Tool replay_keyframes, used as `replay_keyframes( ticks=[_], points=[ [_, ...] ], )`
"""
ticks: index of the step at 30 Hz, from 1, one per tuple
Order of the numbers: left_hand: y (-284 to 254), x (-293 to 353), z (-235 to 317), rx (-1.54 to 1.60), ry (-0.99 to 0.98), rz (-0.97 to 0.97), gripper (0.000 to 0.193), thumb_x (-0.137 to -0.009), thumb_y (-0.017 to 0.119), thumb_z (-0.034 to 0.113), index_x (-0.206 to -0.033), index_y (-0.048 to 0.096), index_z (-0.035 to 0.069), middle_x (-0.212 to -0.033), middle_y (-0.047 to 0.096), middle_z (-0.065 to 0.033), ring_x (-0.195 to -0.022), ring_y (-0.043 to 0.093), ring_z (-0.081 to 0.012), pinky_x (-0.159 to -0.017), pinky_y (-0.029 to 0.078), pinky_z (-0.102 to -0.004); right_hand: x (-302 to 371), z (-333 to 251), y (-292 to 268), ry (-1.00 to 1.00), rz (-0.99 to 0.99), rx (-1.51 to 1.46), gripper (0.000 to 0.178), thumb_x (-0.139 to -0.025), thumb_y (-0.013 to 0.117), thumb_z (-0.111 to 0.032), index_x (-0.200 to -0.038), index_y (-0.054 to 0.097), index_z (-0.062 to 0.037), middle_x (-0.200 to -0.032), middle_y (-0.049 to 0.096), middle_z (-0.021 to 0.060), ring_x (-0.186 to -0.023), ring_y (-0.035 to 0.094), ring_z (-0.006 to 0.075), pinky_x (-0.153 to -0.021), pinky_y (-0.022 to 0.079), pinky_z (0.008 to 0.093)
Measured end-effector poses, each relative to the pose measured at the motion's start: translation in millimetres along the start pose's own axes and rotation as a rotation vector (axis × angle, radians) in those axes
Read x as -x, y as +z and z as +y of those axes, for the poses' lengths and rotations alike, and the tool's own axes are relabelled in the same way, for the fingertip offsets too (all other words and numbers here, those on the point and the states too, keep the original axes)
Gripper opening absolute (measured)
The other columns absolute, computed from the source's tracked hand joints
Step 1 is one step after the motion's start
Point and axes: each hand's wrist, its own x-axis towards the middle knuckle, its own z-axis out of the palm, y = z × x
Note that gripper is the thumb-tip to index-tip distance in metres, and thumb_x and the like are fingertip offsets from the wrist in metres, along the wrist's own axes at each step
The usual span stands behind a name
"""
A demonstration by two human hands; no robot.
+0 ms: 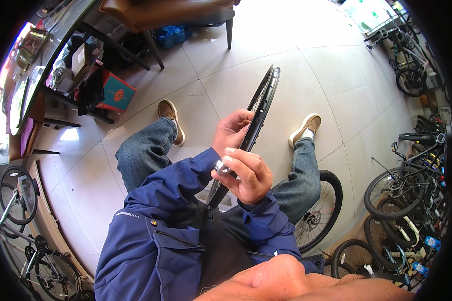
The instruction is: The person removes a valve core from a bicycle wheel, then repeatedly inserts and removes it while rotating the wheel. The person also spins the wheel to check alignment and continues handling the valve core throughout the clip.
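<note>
A black bicycle wheel (257, 123) with no tyre stands upright and edge-on between my legs, small holes showing along its rim. On its left side, my left hand (232, 131) has its fingers curled in at the spokes; the fingertips are partly hidden behind the rim. Nearer to me, my right hand (248, 176) pinches a small silver metal tool (222, 168) between thumb and fingers, close to the rim. The tool's exact kind is too small to make out. The wheel's lower part disappears between my sleeves and lap.
Another wheel with a tyre (331, 200) is beside my right leg. Several bicycles (399, 188) crowd the right side, and more bicycles (17, 200) stand at the left. A brown chair (145, 15) and a red and teal box (118, 93) are by the desk at the far left.
</note>
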Motion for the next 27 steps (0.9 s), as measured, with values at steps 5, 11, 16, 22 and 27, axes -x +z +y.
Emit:
replay_keyframes(
  ticks=[5,11,16,22,27],
  points=[
    [0,5,-2,-0.058,-0.006,-0.008,0.018,-0.112,0.06,0.009,-0.129,0.064,0.004,-0.113,0.069,-0.0009,-0.096,0.062,-0.0064,-0.086,0.052,-0.0247,11,6,-7,0.124,0.239,-0.173,0.059,-0.095,0.087,-0.03,-0.139,0.058,-0.0029,-0.13,0.066,0.0207,-0.097,0.072,0.0231,-0.081,0.061,0.0371],
    [2,3,-4,0.002,0.045,0.011,0.017,-0.108,0.065,0.007,-0.124,0.065,0.002,-0.117,0.068,-0.0068,-0.092,0.068,-0.0129,-0.084,0.058,-0.0294,10,36,-22,0.554,0.482,-0.567,0.056,-0.104,0.076,-0.032,-0.147,0.055,-0.0035,-0.136,0.064,0.0151,-0.104,0.066,0.0167,-0.084,0.056,0.0308],
    [4,4,-2,-0.03,0.037,0.083,0.013,-0.107,0.067,0.007,-0.119,0.068,0.003,-0.116,0.067,-0.0069,-0.093,0.069,-0.0129,-0.084,0.058,-0.0295,13,41,-28,0.667,0.445,-0.62,0.05,-0.105,0.075,-0.029,-0.145,0.057,-0.0038,-0.135,0.066,0.0118,-0.104,0.067,0.014,-0.084,0.056,0.0281],
    [2,2,-4,-0.094,0.074,0.092,0.015,-0.11,0.064,0.012,-0.12,0.068,0.003,-0.116,0.067,-0.0059,-0.094,0.067,-0.0117,-0.086,0.057,-0.0295,16,39,-27,0.755,0.405,-0.724,0.051,-0.105,0.075,-0.028,-0.146,0.057,-0.0029,-0.134,0.068,0.013,-0.103,0.067,0.0139,-0.083,0.057,0.0266],
    [1,-5,-1,-0.138,0.061,0.121,0.015,-0.111,0.062,0.014,-0.119,0.068,0.003,-0.112,0.065,-0.0038,-0.092,0.065,-0.0103,-0.086,0.055,-0.0284,17,36,-26,0.845,0.385,-0.836,0.049,-0.106,0.074,-0.02,-0.148,0.056,-0.0028,-0.133,0.069,0.0146,-0.104,0.069,0.0154,-0.084,0.059,0.0277]
  ],
)
